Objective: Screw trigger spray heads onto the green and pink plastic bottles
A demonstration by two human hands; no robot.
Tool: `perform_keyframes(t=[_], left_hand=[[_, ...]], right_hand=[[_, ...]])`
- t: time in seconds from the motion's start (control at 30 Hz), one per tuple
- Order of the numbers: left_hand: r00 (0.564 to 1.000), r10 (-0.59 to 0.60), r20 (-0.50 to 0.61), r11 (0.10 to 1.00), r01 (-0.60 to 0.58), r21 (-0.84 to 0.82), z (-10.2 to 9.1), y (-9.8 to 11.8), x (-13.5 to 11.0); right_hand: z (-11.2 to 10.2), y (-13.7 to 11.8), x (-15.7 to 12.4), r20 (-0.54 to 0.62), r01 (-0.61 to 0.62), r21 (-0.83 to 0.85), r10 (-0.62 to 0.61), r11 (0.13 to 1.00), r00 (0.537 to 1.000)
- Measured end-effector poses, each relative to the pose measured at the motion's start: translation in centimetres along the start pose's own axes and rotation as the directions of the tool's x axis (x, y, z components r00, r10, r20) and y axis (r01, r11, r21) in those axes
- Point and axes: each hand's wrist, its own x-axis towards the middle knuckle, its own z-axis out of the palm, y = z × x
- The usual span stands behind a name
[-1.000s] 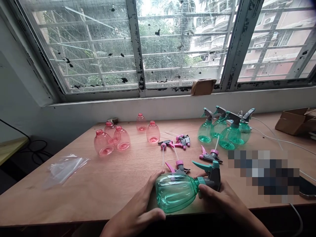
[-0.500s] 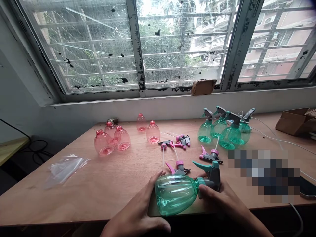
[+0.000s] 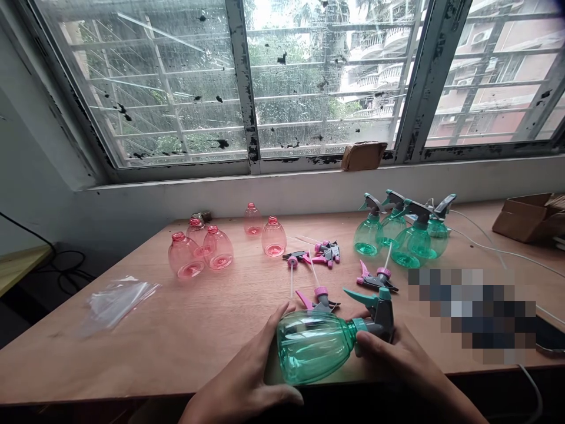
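Observation:
A clear green spray bottle lies on its side in the air above the table's front edge, its base to the left. Its dark grey trigger head with a teal lever points up at the right. Around the base end curves my left hand, thumb low at the front and the other fingers partly hidden behind the bottle. My right hand is closed on the neck, thumb against the collar; its remaining fingers are mostly hidden. Just beyond the bottle lies a pink-and-grey spray head, with another spray head to its right.
Several pink bottles without heads stand at the back left. More spray heads lie mid-table. Several green spray bottles stand at the back right. A plastic bag lies left. A cardboard box and cables are at right.
Almost nothing differs. The bottle and my left hand have shifted very slightly; my right hand keeps its hold on the neck.

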Motion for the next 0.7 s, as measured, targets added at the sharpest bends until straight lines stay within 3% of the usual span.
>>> perform_keyframes(t=[0.17, 0.5, 0.7], left_hand=[[0.993, 0.104, 0.051, 0.992, -0.1, -0.081, -0.7, -0.1, 0.1], [1.0, 0.016, -0.007, 1.0, -0.017, -0.008, 0.2, -0.2, -0.1], [0.994, 0.101, 0.04, 0.993, -0.098, -0.073, -0.5, -0.4, 0.0]], right_hand=[[0.0, 0.2, 0.0, 0.013, -0.022, 0.036, 0.021, 0.999, 1.0], [0.0, 0.2, 0.0, 0.022, -0.019, 0.029, 0.018, 0.999, 1.0], [0.1, -0.1, -0.1, 0.02, 0.009, 0.011, -0.009, 1.0, 1.0]])
